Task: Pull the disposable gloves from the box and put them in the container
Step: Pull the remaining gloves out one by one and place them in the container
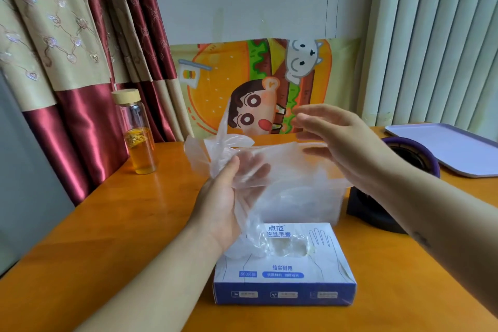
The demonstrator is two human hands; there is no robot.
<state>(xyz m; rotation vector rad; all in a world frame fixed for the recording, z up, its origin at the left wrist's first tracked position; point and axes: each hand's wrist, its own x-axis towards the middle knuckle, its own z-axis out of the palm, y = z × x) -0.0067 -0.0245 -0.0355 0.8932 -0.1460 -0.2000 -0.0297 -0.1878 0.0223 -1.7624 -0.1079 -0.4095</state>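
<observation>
Pinches a clear disposable glove (215, 148) in the left hand (226, 197), thumb curled over the film, just above the box (285, 272) and at 9 o'clock of the clear container (323, 205). Trails a tail of film down to the box's slot, at 6 o'clock of that hand. Holds the right hand (339, 143) with fingers loosely spread, gripping nothing, at 3 o'clock of the glove; cannot tell through the blur whether it is touching the film's far edge. Likely to handle as almost weightless, limp, clingy and slippery, prone to ballooning and to dragging a neighbour out of the slot. Best taken bunched at the cuff end rather than by one fingertip, then pushed down past the container's rim, at 12 o'clock of the box. Leaves open table (121, 224) from 7 to 10 o'clock; crowds the 2 o'clock side with a dark round holder (417, 144) and a lilac tray (444, 148); stands a glass bottle (137, 137) at 10 o'clock near the table's edge, worth avoiding.
</observation>
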